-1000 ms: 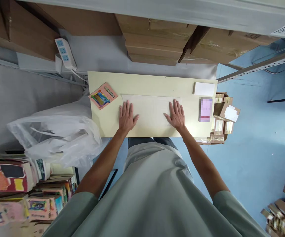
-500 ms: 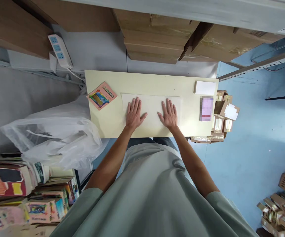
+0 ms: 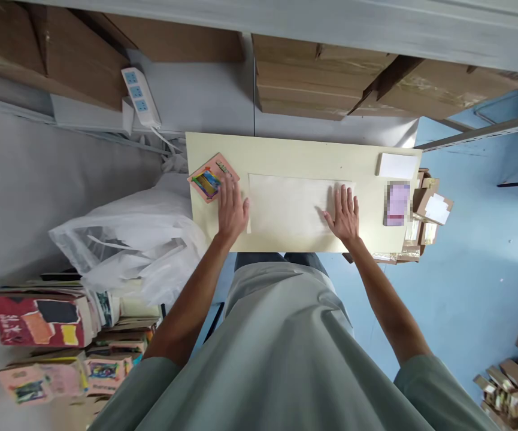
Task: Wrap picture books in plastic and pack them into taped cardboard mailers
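A wide white sheet of paper (image 3: 290,203) lies flat on the cream tabletop (image 3: 285,155). My left hand (image 3: 232,211), fingers stretched out, is off the sheet's left edge and partly covers a small pink book (image 3: 208,179) with a colourful picture on its cover. Whether it touches the book I cannot tell. At the sheet's right end is my right hand (image 3: 345,216), fingers extended and thumb apart, with nothing held in it. A shadow shows beside its thumb on the paper.
A white stack or box (image 3: 397,164) and a purple item, blurred out (image 3: 397,203), lie at the table's right end. Left of the table are a clear plastic bag (image 3: 133,233), a power strip (image 3: 142,96) and stacked books (image 3: 43,320). Cardboard boxes (image 3: 312,84) line the shelf behind.
My left hand has moved left off the paper to the pink book. My right hand has stayed near the paper's right end, shifting slightly outward. The camera view has shifted.
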The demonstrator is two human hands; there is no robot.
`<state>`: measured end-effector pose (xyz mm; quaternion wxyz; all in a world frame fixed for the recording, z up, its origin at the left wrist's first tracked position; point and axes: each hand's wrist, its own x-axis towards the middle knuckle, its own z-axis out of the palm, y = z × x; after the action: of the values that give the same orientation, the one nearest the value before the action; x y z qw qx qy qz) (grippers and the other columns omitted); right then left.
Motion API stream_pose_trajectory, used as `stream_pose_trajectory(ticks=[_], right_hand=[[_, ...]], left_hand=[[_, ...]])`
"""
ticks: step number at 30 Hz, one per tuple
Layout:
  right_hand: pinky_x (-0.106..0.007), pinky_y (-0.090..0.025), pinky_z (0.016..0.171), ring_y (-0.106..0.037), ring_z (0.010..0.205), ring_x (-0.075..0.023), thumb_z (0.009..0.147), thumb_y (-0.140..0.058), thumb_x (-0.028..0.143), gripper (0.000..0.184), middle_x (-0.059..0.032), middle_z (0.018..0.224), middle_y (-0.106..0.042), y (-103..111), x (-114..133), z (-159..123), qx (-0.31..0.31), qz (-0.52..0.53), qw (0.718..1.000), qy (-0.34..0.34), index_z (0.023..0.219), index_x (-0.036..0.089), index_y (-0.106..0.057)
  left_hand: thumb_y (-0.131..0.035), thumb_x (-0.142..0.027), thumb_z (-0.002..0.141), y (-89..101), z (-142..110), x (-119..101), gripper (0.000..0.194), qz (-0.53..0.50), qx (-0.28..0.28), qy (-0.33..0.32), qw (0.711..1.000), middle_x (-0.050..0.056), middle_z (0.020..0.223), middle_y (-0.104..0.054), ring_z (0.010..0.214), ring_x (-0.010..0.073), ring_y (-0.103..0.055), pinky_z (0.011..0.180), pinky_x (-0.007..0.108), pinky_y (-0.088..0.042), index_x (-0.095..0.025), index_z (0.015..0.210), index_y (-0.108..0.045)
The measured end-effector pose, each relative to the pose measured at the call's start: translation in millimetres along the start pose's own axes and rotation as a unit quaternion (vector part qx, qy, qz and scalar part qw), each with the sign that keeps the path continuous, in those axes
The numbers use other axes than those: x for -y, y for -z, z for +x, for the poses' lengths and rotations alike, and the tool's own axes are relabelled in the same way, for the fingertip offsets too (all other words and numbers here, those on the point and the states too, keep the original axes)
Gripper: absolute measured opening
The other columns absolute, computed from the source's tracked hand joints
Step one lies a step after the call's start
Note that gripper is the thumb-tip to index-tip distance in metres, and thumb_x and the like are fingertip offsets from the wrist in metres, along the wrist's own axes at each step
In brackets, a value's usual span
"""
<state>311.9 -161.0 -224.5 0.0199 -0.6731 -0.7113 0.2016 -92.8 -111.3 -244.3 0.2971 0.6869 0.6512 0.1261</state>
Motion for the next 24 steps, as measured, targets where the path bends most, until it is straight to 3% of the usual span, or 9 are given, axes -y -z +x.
stream_pose_trajectory(ticks=[3, 7, 9, 12, 15, 17, 21, 24], right_hand=[[-0.067, -0.015, 0.143, -0.013, 0.179, -0.0388, 0.115, -0.033, 0.069, 0.09, -0.0186, 0.191, -0.021, -1, 31, 0, 0.007, 0.006, 1.0, 0.008, 0.183, 0.011, -0.025], [-0.066, -0.014, 0.144, -0.013, 0.179, -0.038, 0.115, -0.033, 0.069, 0.091, -0.0193, 0.191, -0.021, -11, 75, 3, 0.019, 0.015, 0.999, 0.025, 0.184, 0.011, -0.02], [-0.066, -0.013, 0.144, -0.013, 0.179, -0.0375, 0.115, -0.034, 0.069, 0.091, -0.0193, 0.191, -0.021, -15, 91, 3, 0.024, 0.023, 0.999, 0.034, 0.184, 0.011, -0.02], [-0.064, -0.014, 0.145, -0.015, 0.179, -0.0367, 0.115, -0.035, 0.07, 0.091, -0.0193, 0.19, -0.023, -21, 104, 0, 0.026, 0.037, 0.998, 0.047, 0.183, 0.011, -0.022], [-0.065, -0.016, 0.144, -0.021, 0.178, -0.037, 0.115, -0.036, 0.07, 0.089, -0.0193, 0.188, -0.029, -26, 110, -5, 0.013, 0.057, 0.997, 0.045, 0.182, 0.013, -0.026], [-0.069, -0.016, 0.143, -0.026, 0.176, -0.0384, 0.115, -0.039, 0.07, 0.087, -0.02, 0.185, -0.036, -30, 115, -8, -0.006, 0.077, 0.997, 0.032, 0.181, 0.014, -0.031], [-0.072, -0.015, 0.143, -0.045, 0.167, -0.039, 0.114, -0.048, 0.068, 0.08, -0.0212, 0.17, -0.058, -29, 132, -11, -0.041, 0.153, 0.987, 0.002, 0.175, 0.016, -0.042], [-0.069, -0.016, 0.144, -0.064, 0.151, -0.0343, 0.114, -0.051, 0.064, 0.07, -0.0179, 0.155, -0.072, -19, 141, -11, -0.043, 0.25, 0.967, -0.011, 0.169, 0.021, -0.049]], left_hand=[[-0.046, -0.069, 0.111, 39.2, 26, 31, 0.094, 0.017, -0.04, 0.054, 0.998, 0.027, 0.187, -0.026, 0.178, 0.0422, -0.016, 0.145, 0.061, -0.011, -0.009, 0.18, -0.024], [-0.081, -0.074, 0.092, 74.7, 63, 59, 0.111, 0.054, -0.032, 0.116, 0.991, 0.033, 0.165, -0.054, 0.162, 0.05, -0.041, 0.139, 0.066, -0.027, -0.006, 0.169, -0.039], [-0.089, -0.07, 0.088, 81.9, 76, 64, 0.105, 0.064, -0.011, 0.133, 0.989, 0.031, 0.152, -0.063, 0.154, 0.0489, -0.049, 0.136, 0.067, -0.032, -0.005, 0.159, -0.048], [-0.091, -0.061, 0.09, 87.3, 85, 62, 0.074, 0.042, -0.016, 0.153, 0.987, 0.024, 0.141, -0.066, 0.145, 0.044, -0.056, 0.132, 0.059, -0.039, -0.011, 0.136, -0.062], [-0.089, -0.041, 0.092, 95.0, 79, 52, 0.034, 0.018, -0.039, 0.164, 0.986, 0.015, 0.125, -0.07, 0.133, 0.0386, -0.065, 0.124, 0.051, -0.047, -0.02, 0.107, -0.066], [-0.085, -0.029, 0.09, 102.0, 68, 39, 0.022, 0.018, -0.043, 0.166, 0.985, 0.011, 0.112, -0.073, 0.123, 0.0359, -0.07, 0.12, 0.05, -0.05, -0.023, 0.095, -0.065], [-0.083, -0.029, 0.086, 108.9, 37, 0, 0.019, -0.025, -0.089, 0.173, 0.981, 0.007, 0.095, -0.075, 0.102, 0.0293, -0.072, 0.105, 0.044, -0.058, -0.023, 0.087, -0.065], [-0.088, -0.039, 0.081, 96.5, 19, -40, 0.026, -0.127, -0.123, 0.186, 0.966, 0.003, 0.085, -0.073, 0.084, 0.0222, -0.069, 0.083, 0.034, -0.06, -0.022, 0.085, -0.068]])
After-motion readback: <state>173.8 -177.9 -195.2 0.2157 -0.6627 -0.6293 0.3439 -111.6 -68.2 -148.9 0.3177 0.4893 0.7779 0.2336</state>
